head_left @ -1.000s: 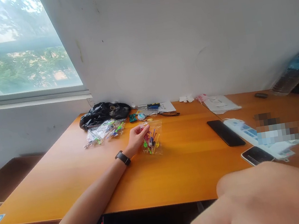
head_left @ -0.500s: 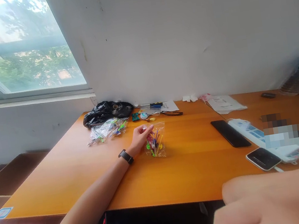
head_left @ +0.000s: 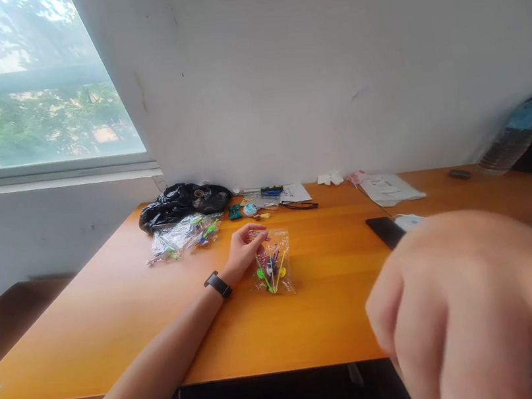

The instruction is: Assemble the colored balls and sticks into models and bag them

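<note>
Near the middle of the table, my left hand [head_left: 246, 250] pinches the upper left part of a small clear plastic bag [head_left: 277, 271]. Through the film I see thin yellow, green and white sticks and small coloured plastic pieces. A dark watch [head_left: 217, 285] is strapped round the left wrist. Large and close to the camera at lower right is my right hand [head_left: 477, 308], its fingers curled inward. What those fingers hold, if anything, is hidden.
More clear bags of coloured parts [head_left: 186, 237] lie by a black plastic bag [head_left: 181, 202] at the back left. A dark phone [head_left: 385, 232] is partly covered by my right hand. A large clear bottle [head_left: 525, 127] lies at the far right.
My right hand has risen and looks larger, covering the power strip and the lighter phone. My left hand still has the plastic bag, which lies slightly lower in view. The camera has shifted a little.
</note>
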`<state>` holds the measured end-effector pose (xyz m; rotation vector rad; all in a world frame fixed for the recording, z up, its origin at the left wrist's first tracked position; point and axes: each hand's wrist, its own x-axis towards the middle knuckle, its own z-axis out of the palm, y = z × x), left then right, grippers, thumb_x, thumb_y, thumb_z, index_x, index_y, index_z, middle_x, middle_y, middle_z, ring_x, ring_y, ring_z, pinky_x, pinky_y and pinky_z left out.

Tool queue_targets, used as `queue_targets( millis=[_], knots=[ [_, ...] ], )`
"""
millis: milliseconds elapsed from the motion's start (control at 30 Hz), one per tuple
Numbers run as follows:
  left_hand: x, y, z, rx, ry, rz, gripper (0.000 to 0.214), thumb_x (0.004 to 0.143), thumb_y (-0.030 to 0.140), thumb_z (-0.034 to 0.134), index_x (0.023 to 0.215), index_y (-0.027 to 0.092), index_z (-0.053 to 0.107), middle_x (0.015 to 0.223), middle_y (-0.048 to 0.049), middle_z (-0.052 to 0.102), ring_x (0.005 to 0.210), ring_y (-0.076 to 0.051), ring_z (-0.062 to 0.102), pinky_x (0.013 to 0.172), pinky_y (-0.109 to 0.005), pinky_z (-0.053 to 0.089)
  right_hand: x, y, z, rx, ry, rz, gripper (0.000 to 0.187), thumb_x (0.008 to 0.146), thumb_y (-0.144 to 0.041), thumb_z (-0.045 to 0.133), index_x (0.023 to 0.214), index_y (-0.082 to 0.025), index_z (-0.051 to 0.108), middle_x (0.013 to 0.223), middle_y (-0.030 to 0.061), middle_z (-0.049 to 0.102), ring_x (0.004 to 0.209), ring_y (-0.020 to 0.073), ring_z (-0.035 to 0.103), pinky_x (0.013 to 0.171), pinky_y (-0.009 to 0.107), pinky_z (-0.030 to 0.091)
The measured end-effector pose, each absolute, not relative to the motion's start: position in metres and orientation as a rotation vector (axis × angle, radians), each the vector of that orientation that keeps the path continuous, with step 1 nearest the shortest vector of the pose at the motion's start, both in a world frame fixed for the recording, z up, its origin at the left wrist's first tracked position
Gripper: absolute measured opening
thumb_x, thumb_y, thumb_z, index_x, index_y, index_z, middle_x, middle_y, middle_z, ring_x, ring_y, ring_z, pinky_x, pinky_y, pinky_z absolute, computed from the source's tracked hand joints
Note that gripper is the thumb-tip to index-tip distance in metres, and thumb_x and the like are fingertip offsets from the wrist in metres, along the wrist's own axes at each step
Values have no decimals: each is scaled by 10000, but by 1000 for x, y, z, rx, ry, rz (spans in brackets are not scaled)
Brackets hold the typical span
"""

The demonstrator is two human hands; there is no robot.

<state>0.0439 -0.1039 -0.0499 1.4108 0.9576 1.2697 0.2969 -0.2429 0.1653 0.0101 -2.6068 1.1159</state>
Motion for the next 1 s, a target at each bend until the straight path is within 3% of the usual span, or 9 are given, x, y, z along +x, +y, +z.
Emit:
queue_targets(
  millis=[133, 200, 267, 333, 400, 533, 633, 733, 1000],
  knots=[
    [45, -110, -44, 1402, 956, 1260, 446, 787, 497, 874, 1024, 146, 734, 822, -61, 767, 565, -126, 624, 554, -247, 519, 296, -180, 149, -352, -2314, 951, 509, 916, -577, 770, 1334, -291, 729, 1065, 86, 770, 936, 224, 729, 797, 330, 609],
    [46, -111, -44, 1401, 947, 1244, 460, 788, 503, 881, 1031, 142, 728, 840, -65, 770, 586, -129, 636, 575, -248, 530, 289, -148, 107, -693, -2135, 823, 480, 980, -549, 696, 1353, -247, 696, 1169, 107, 737, 1071, 239, 697, 932, 379, 586],
    [48, -111, -45, 1410, 920, 1209, 485, 792, 519, 885, 1047, 141, 718, 868, -72, 776, 598, -126, 640, 595, -250, 538, 285, -123, 52, -965, -2018, 698, 502, 938, -572, 730, 1300, -225, 700, 1287, 129, 696, 1138, 258, 668, 1003, 422, 553],
    [50, -112, -49, 1423, 878, 1168, 502, 803, 530, 882, 1073, 145, 705, 886, -74, 776, 610, -126, 644, 610, -252, 542, 286, -109, 1, -1152, -1899, 814, 605, 880, -624, 765, 1309, -207, 676, 1273, 146, 696, 1067, 265, 682, 941, 430, 565],
    [53, -114, -53, 1442, 834, 1139, 506, 819, 534, 874, 1100, 152, 697, 887, -72, 772, 627, -126, 645, 613, -246, 534, 290, -107, -33, -1181, -1717, 1118, 667, 866, -708, 732, 1278, -188, 662, 1137, 133, 733, 868, 222, 700, 820, 381, 572],
    [60, -117, -61, 1493, 768, 1126, 460, 840, 535, 860, 1044, 153, 706, 896, -79, 765, 659, -134, 653, 612, -240, 518, 289, -115, -48, -1094, -1444, 1459, 616, 913, -755, 651, 1121, -178, 702, 974, 90, 751, 765, 178, 666, 704, 296, 522],
    [62, -118, -63, 1506, 742, 1119, 441, 850, 528, 855, 1022, 148, 711, 911, -88, 772, 676, -142, 665, 626, -248, 531, 283, -120, -44, -1054, -1455, 1439, 509, 877, -644, 775, 1046, -167, 717, 897, 58, 733, 748, 162, 644, 704, 284, 510],
    [61, -119, -61, 1492, 739, 1109, 421, 853, 501, 859, 1015, 140, 714, 919, -96, 779, 694, -143, 676, 633, -242, 535, 282, -119, -48, -956, -1514, 1389, 475, 798, -486, 900, 1114, -189, 707, 905, 28, 719, 794, 163, 654, 748, 294, 529],
    [52, -112, -52, 1443, 752, 1135, 431, 810, 479, 895, 996, 124, 737, 867, -79, 763, 708, -151, 697, 698, -275, 584, 291, -107, -61, -919, -1496, 1199, 367, 795, -454, 891, 1033, -217, 743, 831, 10, 710, 692, 152, 626, 676, 305, 522]
  ],
)
